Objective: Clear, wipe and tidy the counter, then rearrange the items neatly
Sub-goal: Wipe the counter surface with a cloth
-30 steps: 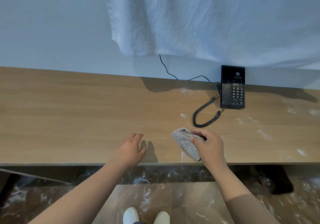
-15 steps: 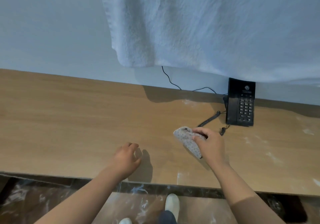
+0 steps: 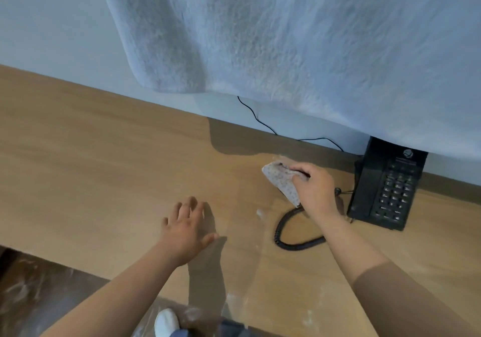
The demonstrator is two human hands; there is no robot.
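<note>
The right hand (image 3: pixel 316 190) keeps its grip closed on a folded grey speckled cloth (image 3: pixel 279 183), pressed to the light wooden tabletop (image 3: pixel 104 167) near the wall, just beside the black push-button telephone (image 3: pixel 387 185). The left hand (image 3: pixel 186 226) shows an open grip, fingers spread, holding nothing.

The black coiled cord (image 3: pixel 283 230) loops close under the right wrist. A stroke back toward the body could snag it and drag the telephone. The white smears (image 3: pixel 260 213) nearer the edge could be missed.

The cloth's long axis runs diagonally, far-left to near-right, with its rounded end pointing far-left toward the wall.
</note>
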